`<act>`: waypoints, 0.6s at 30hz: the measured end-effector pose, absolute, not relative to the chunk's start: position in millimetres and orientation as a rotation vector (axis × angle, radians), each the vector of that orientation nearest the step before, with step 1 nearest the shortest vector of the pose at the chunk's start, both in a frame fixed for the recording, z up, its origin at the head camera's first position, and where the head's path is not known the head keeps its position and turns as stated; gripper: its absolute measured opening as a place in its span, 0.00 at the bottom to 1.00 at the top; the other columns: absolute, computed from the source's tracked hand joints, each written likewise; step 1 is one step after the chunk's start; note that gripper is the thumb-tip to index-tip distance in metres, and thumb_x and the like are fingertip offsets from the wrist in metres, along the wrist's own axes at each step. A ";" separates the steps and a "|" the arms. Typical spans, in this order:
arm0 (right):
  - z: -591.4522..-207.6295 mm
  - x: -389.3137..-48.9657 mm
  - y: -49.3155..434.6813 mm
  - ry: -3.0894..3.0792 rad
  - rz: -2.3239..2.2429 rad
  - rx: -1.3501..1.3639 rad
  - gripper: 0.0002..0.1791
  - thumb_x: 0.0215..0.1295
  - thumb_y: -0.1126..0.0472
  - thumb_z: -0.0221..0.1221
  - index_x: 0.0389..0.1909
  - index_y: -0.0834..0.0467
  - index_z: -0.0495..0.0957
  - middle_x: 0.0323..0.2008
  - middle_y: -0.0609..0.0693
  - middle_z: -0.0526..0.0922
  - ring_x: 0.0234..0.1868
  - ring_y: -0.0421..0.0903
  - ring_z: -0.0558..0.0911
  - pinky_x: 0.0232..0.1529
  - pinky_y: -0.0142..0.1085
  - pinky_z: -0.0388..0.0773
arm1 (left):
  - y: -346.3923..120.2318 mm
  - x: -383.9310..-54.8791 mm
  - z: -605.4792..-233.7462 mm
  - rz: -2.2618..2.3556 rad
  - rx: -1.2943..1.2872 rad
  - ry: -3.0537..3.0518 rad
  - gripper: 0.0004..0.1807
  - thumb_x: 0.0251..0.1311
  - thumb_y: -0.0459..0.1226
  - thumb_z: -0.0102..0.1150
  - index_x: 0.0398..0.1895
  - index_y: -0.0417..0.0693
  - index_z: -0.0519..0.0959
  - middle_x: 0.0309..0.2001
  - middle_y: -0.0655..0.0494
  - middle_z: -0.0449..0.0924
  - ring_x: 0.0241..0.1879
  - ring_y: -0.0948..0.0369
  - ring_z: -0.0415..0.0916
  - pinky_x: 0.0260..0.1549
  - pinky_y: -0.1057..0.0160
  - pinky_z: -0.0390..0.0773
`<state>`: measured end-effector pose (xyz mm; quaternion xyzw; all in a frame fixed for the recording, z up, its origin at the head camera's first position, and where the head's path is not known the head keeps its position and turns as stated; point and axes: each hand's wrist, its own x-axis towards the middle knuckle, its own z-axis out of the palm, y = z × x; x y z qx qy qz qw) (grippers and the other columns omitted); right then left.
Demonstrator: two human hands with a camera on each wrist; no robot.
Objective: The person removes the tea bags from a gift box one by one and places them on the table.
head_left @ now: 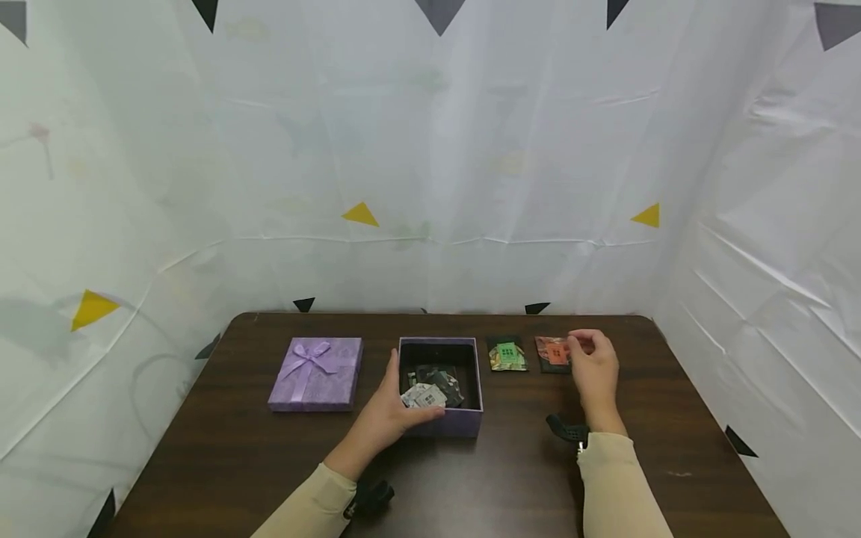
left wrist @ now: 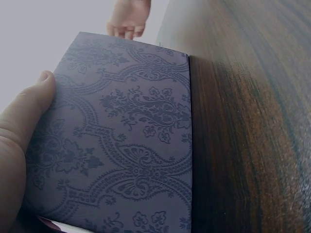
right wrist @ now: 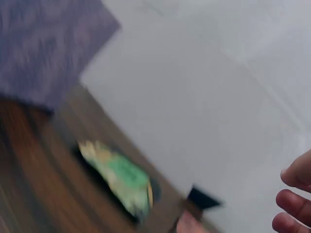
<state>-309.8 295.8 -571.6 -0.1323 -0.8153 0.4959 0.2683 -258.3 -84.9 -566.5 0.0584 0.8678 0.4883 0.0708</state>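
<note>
My left hand (head_left: 382, 415) holds the purple box (head_left: 444, 426) at its near left corner, with the thumb along the front and the fingers along the left side. Up close in the left wrist view, the thumb (left wrist: 29, 111) lies against the box's embossed wall (left wrist: 131, 126). Several small packets (head_left: 433, 388), whitish and dark, lie inside. Beside the red-and-black packet (head_left: 553, 353) on the table is my right hand (head_left: 595, 370). Its loosely bent fingers (right wrist: 294, 201) appear apart from that packet in the right wrist view. A green-labelled packet (head_left: 507, 353) lies between box and red packet.
A purple lid (head_left: 319, 373) with a ribbon bow sits left of the box. The dark wooden table (head_left: 498, 486) ends at a white cloth backdrop (head_left: 444, 164), which also hangs at both sides.
</note>
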 end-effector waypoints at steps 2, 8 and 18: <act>-561.2 -307.0 286.8 -2.203 1.372 -0.319 0.11 0.81 0.59 0.63 0.53 0.62 0.85 0.48 0.57 0.84 0.43 0.36 0.76 0.41 0.27 0.71 | -84.9 -257.6 -566.4 1.468 0.175 2.609 0.81 0.50 0.61 0.85 0.92 0.59 0.30 0.90 0.44 0.41 0.86 0.40 0.55 0.78 0.33 0.64; -532.2 -299.4 260.4 -2.280 1.419 -0.132 0.11 0.82 0.57 0.62 0.53 0.61 0.84 0.45 0.58 0.87 0.41 0.36 0.81 0.40 0.25 0.80 | -84.5 -256.5 -565.0 1.471 0.168 2.609 0.81 0.50 0.61 0.85 0.92 0.59 0.31 0.90 0.44 0.42 0.85 0.40 0.56 0.78 0.32 0.64; -502.8 -285.6 226.4 -2.398 1.447 0.131 0.09 0.81 0.59 0.64 0.51 0.60 0.85 0.44 0.58 0.86 0.42 0.42 0.80 0.44 0.28 0.76 | -82.8 -257.0 -564.9 1.480 0.172 2.605 0.81 0.50 0.60 0.85 0.92 0.59 0.31 0.90 0.44 0.42 0.86 0.40 0.55 0.79 0.33 0.63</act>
